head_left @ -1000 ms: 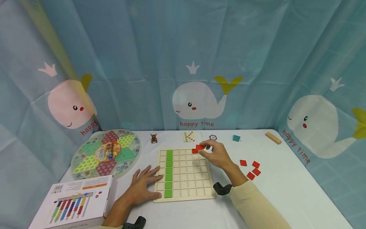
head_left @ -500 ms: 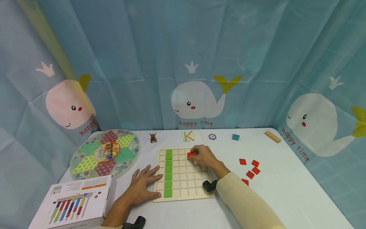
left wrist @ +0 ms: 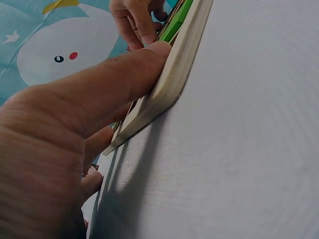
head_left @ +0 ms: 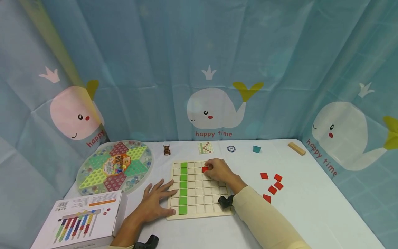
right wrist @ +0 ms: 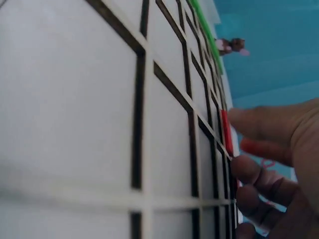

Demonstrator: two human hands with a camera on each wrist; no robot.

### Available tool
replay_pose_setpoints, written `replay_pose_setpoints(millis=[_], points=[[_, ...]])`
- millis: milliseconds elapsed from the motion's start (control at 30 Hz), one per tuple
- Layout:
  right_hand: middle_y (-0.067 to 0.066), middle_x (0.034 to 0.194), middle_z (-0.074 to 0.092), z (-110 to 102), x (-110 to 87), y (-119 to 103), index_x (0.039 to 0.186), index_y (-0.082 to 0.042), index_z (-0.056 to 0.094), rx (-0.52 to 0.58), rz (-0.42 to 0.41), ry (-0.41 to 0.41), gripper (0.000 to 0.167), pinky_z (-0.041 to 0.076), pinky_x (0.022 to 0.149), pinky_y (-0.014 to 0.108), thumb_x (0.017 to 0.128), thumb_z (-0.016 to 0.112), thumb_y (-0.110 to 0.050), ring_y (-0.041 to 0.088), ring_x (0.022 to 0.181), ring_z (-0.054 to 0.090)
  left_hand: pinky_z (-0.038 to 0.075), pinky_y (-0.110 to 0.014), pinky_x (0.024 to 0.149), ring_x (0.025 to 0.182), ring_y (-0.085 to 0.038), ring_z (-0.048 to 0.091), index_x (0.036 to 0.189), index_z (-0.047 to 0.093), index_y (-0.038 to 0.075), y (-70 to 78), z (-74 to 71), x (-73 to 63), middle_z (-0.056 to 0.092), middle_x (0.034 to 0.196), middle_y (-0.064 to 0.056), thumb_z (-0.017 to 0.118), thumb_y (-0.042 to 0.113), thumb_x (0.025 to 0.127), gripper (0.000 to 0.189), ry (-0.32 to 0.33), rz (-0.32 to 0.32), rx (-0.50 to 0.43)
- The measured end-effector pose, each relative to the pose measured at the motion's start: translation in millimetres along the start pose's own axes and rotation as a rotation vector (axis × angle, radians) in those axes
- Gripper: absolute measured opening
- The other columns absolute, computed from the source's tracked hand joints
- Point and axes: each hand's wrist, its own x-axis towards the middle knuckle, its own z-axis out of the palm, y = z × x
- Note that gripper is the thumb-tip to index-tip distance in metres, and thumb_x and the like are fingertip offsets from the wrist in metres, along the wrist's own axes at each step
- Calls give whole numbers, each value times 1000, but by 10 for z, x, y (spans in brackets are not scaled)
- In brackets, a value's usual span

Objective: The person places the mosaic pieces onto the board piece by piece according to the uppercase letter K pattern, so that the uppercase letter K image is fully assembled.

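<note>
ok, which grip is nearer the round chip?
Right. The right grip is left and nearside of the chip, over the board; the left grip is much farther that way, at the board's left edge.

This looks like a curtained-off play space. Blue whale-print curtains [head_left: 149,69] lettered "happy time" hang along the back and side edges of a white-covered table [head_left: 317,204]. On it are a wooden grid board [head_left: 200,191], a Chinese checkers board [head_left: 137,167] near the back left corner and a bead-toy box [head_left: 105,226] by the left edge.
</note>
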Motion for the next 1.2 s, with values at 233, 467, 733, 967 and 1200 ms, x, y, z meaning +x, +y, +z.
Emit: replay_pose_setpoints(millis=[233, 467, 733, 967, 1200], points=[[-5, 80, 56, -200, -168, 12, 113, -5, 70, 110, -36, 89, 30, 42, 53, 30, 86, 72, -16, 16, 65, 47, -1, -65, 105, 140, -39, 21, 126, 67, 16, -2, -7, 3, 41, 149, -3, 78, 57, 68, 72, 4, 2, 19], [-4, 82, 57, -484, -479, -26, 112, -9, 70, 136, -38, 188, 32, 43, 59, 34, 83, 76, -19, 19, 75, 49, -2, -65, 105, 141, -37, 18, 127, 66, 16, 3, -12, 6, 40, 150, -2, 77, 58, 68, 74, -22, -15, 24], [1, 92, 60, -838, -816, 59, 117, -14, 69, 128, -19, 258, 36, 44, 65, 36, 83, 77, -22, 25, 86, 51, -2, -65, 105, 141, -38, 18, 128, 65, 16, 9, -9, 16, 40, 150, -2, 77, 58, 69, 73, -31, -10, 24], [5, 103, 61, -1105, -1056, 343, 121, -10, 66, 88, -27, 321, 41, 43, 79, 48, 83, 76, -22, 24, 96, 50, -2, -66, 104, 142, -38, 18, 129, 65, 16, 12, -3, 16, 39, 150, -2, 76, 57, 70, 73, -31, -7, -1], [13, 113, 58, -1254, -1204, 720, 127, -7, 62, 78, 33, 316, 44, 41, 83, 53, 87, 72, -24, 31, 104, 48, -2, -66, 104, 141, -39, 18, 128, 65, 15, 9, -11, 7, 40, 150, -3, 77, 57, 70, 72, -17, 6, -9]])
